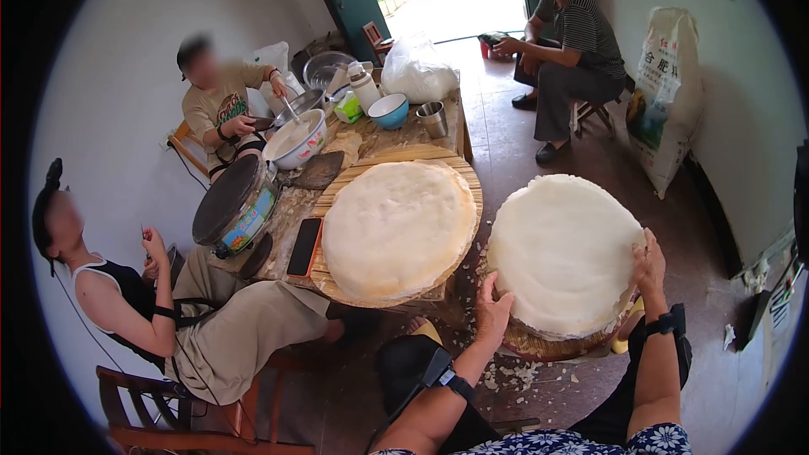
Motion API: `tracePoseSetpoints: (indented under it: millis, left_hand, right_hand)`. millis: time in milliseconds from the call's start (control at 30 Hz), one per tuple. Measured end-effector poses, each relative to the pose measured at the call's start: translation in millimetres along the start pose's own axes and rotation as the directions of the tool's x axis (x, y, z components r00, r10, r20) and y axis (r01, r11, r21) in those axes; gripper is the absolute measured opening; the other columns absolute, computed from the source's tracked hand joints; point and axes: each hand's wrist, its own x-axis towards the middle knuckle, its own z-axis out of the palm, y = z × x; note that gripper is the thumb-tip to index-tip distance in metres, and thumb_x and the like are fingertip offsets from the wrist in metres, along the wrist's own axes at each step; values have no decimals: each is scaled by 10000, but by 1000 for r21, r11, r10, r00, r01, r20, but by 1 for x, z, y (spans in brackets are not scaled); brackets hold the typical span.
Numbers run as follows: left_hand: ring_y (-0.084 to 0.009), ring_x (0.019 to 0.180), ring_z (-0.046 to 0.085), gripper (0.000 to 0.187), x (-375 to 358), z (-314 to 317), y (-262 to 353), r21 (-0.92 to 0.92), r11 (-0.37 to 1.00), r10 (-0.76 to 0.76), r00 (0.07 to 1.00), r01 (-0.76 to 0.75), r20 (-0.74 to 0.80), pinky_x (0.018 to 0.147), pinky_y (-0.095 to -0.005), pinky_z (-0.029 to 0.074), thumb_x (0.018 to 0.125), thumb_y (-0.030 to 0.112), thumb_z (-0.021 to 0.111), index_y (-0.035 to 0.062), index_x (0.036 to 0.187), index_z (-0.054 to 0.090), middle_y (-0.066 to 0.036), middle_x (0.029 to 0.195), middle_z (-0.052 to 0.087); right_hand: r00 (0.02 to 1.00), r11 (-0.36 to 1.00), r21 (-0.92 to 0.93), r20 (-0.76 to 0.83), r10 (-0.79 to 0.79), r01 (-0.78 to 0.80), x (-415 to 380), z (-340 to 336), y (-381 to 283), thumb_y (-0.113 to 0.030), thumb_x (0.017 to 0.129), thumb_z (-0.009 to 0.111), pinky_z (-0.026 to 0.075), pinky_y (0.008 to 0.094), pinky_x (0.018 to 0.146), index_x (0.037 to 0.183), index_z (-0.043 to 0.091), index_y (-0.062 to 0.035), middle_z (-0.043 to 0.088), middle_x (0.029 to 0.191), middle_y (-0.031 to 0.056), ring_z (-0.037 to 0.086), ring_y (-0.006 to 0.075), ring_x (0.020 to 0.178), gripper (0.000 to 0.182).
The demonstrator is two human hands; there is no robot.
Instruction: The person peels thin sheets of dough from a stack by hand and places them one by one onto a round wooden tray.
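A tall stack of thin round pancakes (563, 253) rests on a round woven mat (556, 349) in front of my knees. My left hand (493, 310) grips its near left edge, thumb and fingers slightly apart. At the right edge, my right hand (649, 268) has its fingers curled against the rim of the stack. The top pancake is pale, flat and ragged at its border. Parts of the fingertips are hidden against the edge.
A second pancake stack (400, 227) lies on a straw mat on the wooden table, beside a phone (304, 247). A round griddle (232, 202) and a batter basin (297, 141) stand farther left. Three people sit nearby. Crumbs (514, 373) litter the floor; a sack (666, 101) leans right.
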Motion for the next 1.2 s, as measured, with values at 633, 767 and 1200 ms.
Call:
tracePoseSetpoints:
  millis: [633,767,1200]
  left_hand:
    - [-301,1129,512,584,4,0,-10,4,1000,29,999,-29,-20,972,-368,407,744,121,648,74,1301,480,-209,1204,525]
    - [-241,1119,505,568,1,-1,-5,33,999,23,1000,-23,-5,950,-331,415,771,92,630,59,1314,465,-155,1222,520]
    - [-142,993,537,574,4,-1,-14,-36,999,29,999,-28,20,776,-256,476,794,54,603,59,1340,425,-83,1210,521]
  right_hand:
    - [1000,998,63,-3,-18,18,-3,1,-1,-185,905,520,356,383,1048,1347,422,-51,510,1306,196,477,342,1220,472]
    - [1000,999,46,17,-19,18,-3,-1,-3,-197,909,516,352,384,1053,1342,427,-54,506,1314,192,471,347,1226,465]
    - [1000,999,27,7,-25,24,-7,-4,-9,-227,883,556,401,407,981,1330,438,-46,560,1208,236,530,369,1138,497]
